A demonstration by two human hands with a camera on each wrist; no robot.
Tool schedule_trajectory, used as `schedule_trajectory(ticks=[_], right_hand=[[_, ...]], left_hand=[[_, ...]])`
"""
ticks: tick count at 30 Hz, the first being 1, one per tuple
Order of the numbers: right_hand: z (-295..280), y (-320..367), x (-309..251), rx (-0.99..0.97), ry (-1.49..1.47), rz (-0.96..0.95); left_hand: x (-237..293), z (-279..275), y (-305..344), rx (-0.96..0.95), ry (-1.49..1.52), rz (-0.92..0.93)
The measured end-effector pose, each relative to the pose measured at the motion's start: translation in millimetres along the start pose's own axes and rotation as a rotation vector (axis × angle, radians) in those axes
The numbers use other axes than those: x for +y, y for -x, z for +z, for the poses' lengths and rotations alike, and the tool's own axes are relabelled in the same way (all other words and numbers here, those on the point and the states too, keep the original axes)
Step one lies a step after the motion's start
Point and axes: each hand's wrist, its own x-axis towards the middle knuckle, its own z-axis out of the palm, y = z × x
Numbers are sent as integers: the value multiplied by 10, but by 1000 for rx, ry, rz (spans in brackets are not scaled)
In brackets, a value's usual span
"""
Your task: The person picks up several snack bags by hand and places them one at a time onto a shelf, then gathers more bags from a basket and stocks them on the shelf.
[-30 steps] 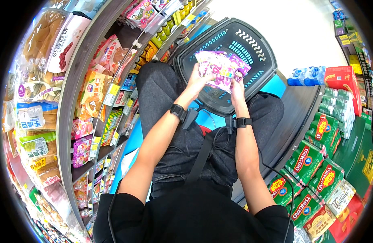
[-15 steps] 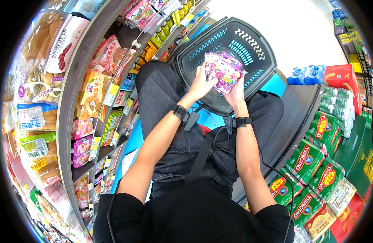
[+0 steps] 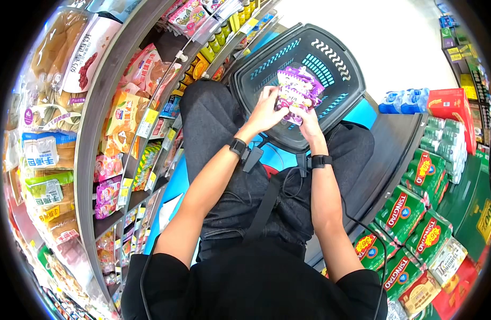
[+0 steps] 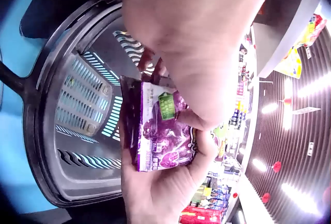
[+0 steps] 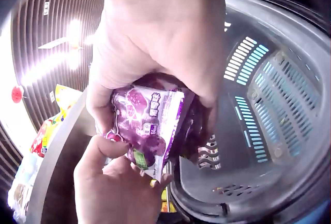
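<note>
Purple candy packets (image 3: 296, 93) are held in both hands above the dark basket (image 3: 239, 80). My left hand (image 3: 265, 111) grips the packets' left side, thumb on the front. The right hand (image 3: 309, 124) pinches their lower right part. In the left wrist view, a purple packet (image 4: 164, 131) with a green label lies between the thumbs, a darker one behind it. The right wrist view has the front packet (image 5: 145, 123) between the left hand (image 5: 116, 188) and the right hand (image 5: 155, 32). Some fingers are hidden behind the packets.
Shelves of snack bags (image 3: 123, 117) stand close on the left, with packaged bread (image 3: 51, 154) at the far left. Stacked green drink packs (image 3: 400, 213) and a red box (image 3: 450, 106) are on the right. The basket sits just beyond the knees.
The packets have turned and tilted in the hands, and their printed front now faces another way. Both thumbs have come closer together at the packets' lower edge.
</note>
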Motion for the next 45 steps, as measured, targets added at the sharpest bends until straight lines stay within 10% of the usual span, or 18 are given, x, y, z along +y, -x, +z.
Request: schedule_trajectory(ticks=[19,32,45], right_hand=[[86,-22,3,-9,60,-88],[2054,-23,16,-477,231,-264],[2156,97,414,-422,388,-391]], left_hand=[[168,-115,14,-70,311,75],[546,-1777,1144,233,272,-7],[217,-1810,1421,293,352,25]])
